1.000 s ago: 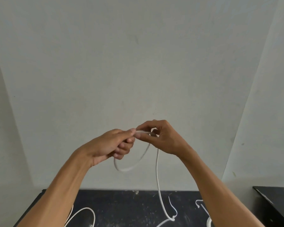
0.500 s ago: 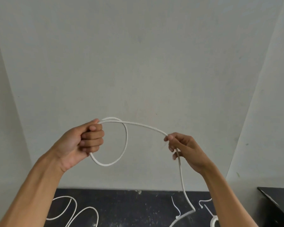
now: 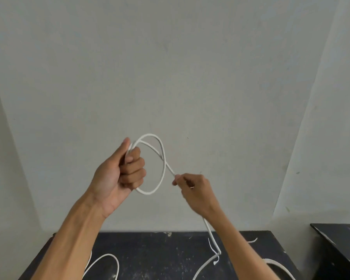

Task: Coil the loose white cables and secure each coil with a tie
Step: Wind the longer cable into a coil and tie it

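My left hand (image 3: 120, 174) is raised above the black table (image 3: 154, 251), fist closed around a loop of white cable (image 3: 163, 158) that hangs to its right. My right hand (image 3: 194, 188), lower, pinches the same cable where it slants down from the loop, then drops to the table.

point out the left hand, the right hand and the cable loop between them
left hand (image 3: 117, 176), head view, back of the fist
right hand (image 3: 196, 190), head view, back of the hand
cable loop (image 3: 163, 156), head view, right side of the loop
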Tool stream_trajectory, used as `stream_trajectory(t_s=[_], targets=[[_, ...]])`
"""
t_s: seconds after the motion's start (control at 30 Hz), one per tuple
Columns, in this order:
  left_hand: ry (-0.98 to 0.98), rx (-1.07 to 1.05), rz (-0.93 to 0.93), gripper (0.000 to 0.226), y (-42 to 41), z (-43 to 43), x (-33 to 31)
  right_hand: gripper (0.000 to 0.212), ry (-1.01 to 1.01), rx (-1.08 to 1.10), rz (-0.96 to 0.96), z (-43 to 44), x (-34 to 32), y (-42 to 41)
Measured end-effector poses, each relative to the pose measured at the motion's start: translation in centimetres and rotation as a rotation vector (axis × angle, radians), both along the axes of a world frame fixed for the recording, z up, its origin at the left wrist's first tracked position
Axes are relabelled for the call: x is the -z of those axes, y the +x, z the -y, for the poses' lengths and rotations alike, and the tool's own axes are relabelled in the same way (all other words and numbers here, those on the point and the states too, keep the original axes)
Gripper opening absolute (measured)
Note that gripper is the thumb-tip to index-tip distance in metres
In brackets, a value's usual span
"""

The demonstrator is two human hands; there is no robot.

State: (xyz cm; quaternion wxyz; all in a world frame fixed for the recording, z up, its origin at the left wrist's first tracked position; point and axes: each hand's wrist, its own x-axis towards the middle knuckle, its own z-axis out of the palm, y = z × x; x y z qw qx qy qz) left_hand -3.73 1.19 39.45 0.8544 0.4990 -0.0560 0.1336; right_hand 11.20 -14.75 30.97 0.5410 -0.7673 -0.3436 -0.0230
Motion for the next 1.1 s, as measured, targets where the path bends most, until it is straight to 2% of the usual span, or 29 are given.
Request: stream_trajectory(t_s=[0.13,0.3,0.5,0.57,0.7,0.83,0.97,1.1], targets=[[-0.053,-0.036,0.04,0.041,0.3,0.5,-0.8,0.03,-0.047,-0.009,-0.038,-0.7,1.8,-2.1],[-0.082,0.097,-0.052,0.031,-0.5,1.7,1.0,0.029,0.11,0.174,-0.165,-0.4,1.5,-0.8],[-0.134,0.229,-0.115,0.027,-1.2,3.2,3.1,0.03,0.24,0.27,-0.174,0.1,1.3,0.9],[-0.109,0.167,-0.1,0.026,-0.9,3.2,3.1,0.03,0.198,0.232,-0.175,0.0,1.5,0.7],[-0.166,-0.036,0.006,0.036,0.3,2.5,2.0,0.041,-0.085,0.059,-0.153,-0.5,3.2,-1.1],[-0.275,-0.153,0.128,0.04,0.7,0.6,0.7,0.047,-0.167,-0.141,-0.186,0.1,5.2,-2.7],[-0.334,-0.228,0.265,0.023,-0.1,-2.4,-0.5,0.043,-0.276,-0.144,-0.078,1.7,7.6,-3.0],[-0.389,-0.318,0.319,0.019,-0.9,-4.7,-1.0,0.032,-0.28,-0.105,0.039,3.8,9.7,-3.6]])
